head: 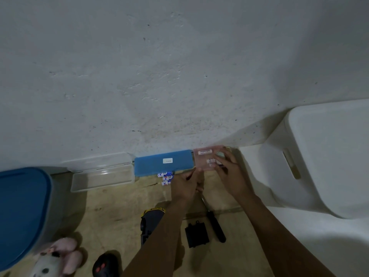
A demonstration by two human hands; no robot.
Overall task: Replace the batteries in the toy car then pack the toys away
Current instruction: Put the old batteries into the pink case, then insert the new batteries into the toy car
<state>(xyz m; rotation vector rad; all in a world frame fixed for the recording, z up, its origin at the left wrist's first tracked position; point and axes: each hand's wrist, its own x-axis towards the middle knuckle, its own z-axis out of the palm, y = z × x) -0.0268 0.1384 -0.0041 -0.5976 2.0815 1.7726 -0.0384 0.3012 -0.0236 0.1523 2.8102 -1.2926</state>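
Observation:
A small pink translucent battery case [203, 158] leans at the foot of the wall, with a battery showing inside. My right hand [231, 174] grips its right side, and my left hand [186, 183] pinches its lower left corner. Three loose white-and-blue batteries [165, 178] lie on the floor just left of my left hand. The toy car [149, 222], black with a yellow end, rests upside down under my left forearm. Its black battery cover [196, 233] lies on the floor beside a black-handled screwdriver [214, 222].
A blue flat box [159, 162] and an open clear plastic case [103, 172] sit along the wall. A blue-lidded bin [22, 212] stands at left, a white storage bin [319, 156] at right. A plush toy [58, 260] and black remote [105, 265] lie near the bottom edge.

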